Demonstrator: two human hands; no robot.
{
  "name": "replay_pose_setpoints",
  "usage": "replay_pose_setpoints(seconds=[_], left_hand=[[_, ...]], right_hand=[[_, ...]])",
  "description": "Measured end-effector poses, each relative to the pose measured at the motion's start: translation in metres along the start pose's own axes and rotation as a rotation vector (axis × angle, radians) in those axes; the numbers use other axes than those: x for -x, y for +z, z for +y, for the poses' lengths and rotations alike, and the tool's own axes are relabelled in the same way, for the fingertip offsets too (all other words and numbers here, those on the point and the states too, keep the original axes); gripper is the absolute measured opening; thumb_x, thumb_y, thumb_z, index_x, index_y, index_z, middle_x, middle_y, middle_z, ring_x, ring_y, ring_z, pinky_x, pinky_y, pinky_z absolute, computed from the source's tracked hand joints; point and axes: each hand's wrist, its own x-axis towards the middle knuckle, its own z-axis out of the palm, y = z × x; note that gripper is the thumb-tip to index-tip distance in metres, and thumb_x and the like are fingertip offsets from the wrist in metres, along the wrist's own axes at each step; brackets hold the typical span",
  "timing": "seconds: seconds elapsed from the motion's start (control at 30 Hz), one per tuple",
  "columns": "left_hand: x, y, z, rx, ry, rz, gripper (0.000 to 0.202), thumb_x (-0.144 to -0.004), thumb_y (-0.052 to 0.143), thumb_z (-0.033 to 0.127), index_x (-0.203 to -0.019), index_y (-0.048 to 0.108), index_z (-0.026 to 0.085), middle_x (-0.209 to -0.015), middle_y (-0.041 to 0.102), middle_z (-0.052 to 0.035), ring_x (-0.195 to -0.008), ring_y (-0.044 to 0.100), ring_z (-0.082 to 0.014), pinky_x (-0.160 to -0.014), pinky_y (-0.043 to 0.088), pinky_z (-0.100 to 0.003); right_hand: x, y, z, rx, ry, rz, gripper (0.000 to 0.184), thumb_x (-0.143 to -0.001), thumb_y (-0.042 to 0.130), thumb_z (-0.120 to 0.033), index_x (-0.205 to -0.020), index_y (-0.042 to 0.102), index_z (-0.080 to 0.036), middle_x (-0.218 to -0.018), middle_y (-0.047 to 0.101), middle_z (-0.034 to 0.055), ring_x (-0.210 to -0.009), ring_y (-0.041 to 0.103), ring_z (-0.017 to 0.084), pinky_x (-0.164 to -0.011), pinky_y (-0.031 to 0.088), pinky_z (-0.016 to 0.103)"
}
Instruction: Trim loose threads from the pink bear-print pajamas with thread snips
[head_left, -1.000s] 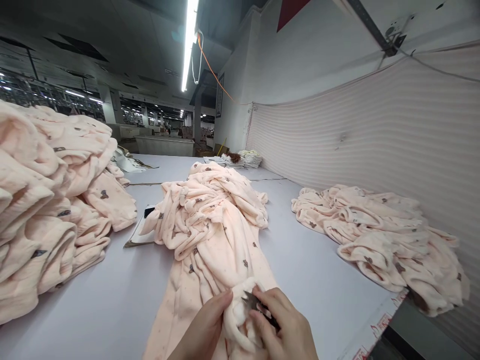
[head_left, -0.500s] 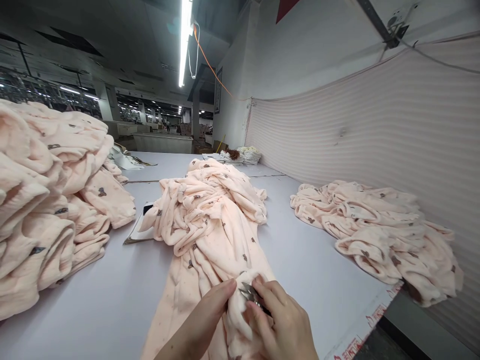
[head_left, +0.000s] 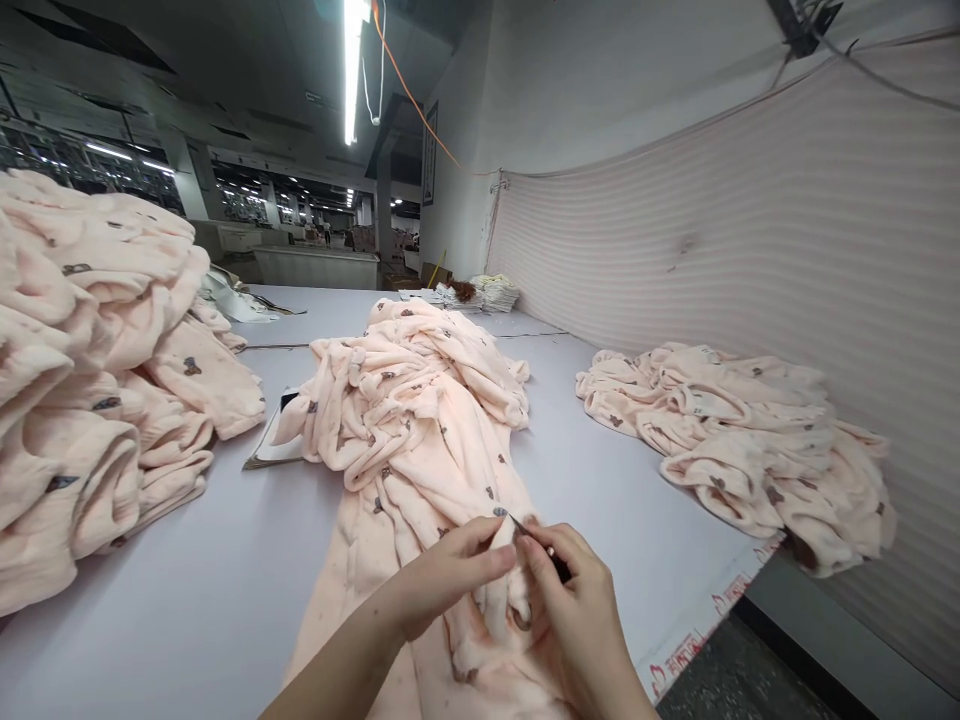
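Note:
A pale pink fleece garment with small brown and grey motifs (head_left: 450, 440) lies bunched along the table in front of me, its near end spreading toward my body. My left hand (head_left: 439, 575) pinches a fold of this cloth between thumb and fingers. Close beside it, my right hand (head_left: 577, 600) is closed around a pair of thread snips (head_left: 559, 564). Their dark handle shows between the fingers, and the narrow metal tip points at the pinched fold. Whether the blades touch the cloth I cannot tell.
A tall heap of similar pink garments (head_left: 90, 340) stands on the left. A lower pile (head_left: 720, 420) lies at the table's right edge, partly overhanging. Papers (head_left: 262, 445) stick out under the garment's left side. Stacked white pieces (head_left: 491, 292) sit at the far end, near a striped cloth wall (head_left: 712, 230).
Both hands have moved slightly up and away from me with the fold. The snips have turned, so their broad blades no longer show. The camera view has shifted a little.

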Motion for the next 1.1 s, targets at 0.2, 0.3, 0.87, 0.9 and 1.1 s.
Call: replay_pose_setpoints(seconds=[0.2, 0.3, 0.87, 0.9, 1.1], left_hand=[[-0.038, -0.008, -0.012, 0.056, 0.057, 0.142, 0.041, -0.082, 0.057, 0.022, -0.123, 0.059, 0.018, -0.108, 0.068, -0.0083, -0.102, 0.059, -0.0251, -0.093, 0.043, -0.04], [-0.042, -0.014, -0.016, 0.077, 0.07, 0.161, 0.042, -0.081, 0.059, 0.023, -0.122, 0.059, 0.016, -0.109, 0.067, -0.0096, -0.102, 0.059, -0.0243, -0.09, 0.044, -0.037], [0.033, 0.022, -0.085, -0.266, 0.235, 0.682, 0.017, -0.084, 0.053, 0.039, -0.088, 0.056, 0.023, -0.078, 0.061, -0.0019, -0.073, 0.056, -0.021, -0.067, 0.043, -0.027], [0.034, 0.02, -0.085, -0.243, 0.252, 0.733, 0.019, -0.084, 0.054, 0.04, -0.092, 0.058, 0.023, -0.081, 0.062, -0.0023, -0.074, 0.056, -0.021, -0.069, 0.044, -0.027], [0.046, 0.014, -0.083, -0.097, 0.259, 0.743, 0.026, -0.082, 0.058, 0.043, -0.097, 0.061, 0.022, -0.085, 0.065, -0.0023, -0.079, 0.057, -0.021, -0.075, 0.044, -0.026]], right_hand=[[0.04, 0.004, 0.017, 0.014, -0.034, -0.158, 0.029, -0.079, 0.063, -0.028, -0.108, 0.06, -0.023, -0.101, 0.067, 0.0063, -0.093, 0.063, 0.022, -0.078, 0.051, 0.028], [0.057, 0.022, 0.027, 0.181, -0.114, -0.337, 0.027, -0.068, 0.06, -0.013, -0.092, 0.063, -0.026, -0.086, 0.064, 0.0009, -0.074, 0.063, 0.018, -0.065, 0.049, 0.024], [0.029, 0.006, 0.017, 0.06, -0.199, -0.181, 0.014, -0.082, 0.048, -0.018, -0.092, 0.056, -0.022, -0.075, 0.061, -0.0003, -0.065, 0.056, 0.015, -0.06, 0.043, 0.023], [0.03, 0.003, 0.017, 0.15, -0.242, -0.183, 0.019, -0.078, 0.047, -0.014, -0.093, 0.055, -0.023, -0.074, 0.06, -0.0007, -0.063, 0.055, 0.015, -0.059, 0.042, 0.023], [0.023, -0.011, -0.001, 0.2, -0.203, -0.373, 0.015, -0.077, 0.05, -0.013, -0.086, 0.056, -0.024, -0.083, 0.058, 0.0001, -0.072, 0.06, 0.014, -0.061, 0.047, 0.021]])
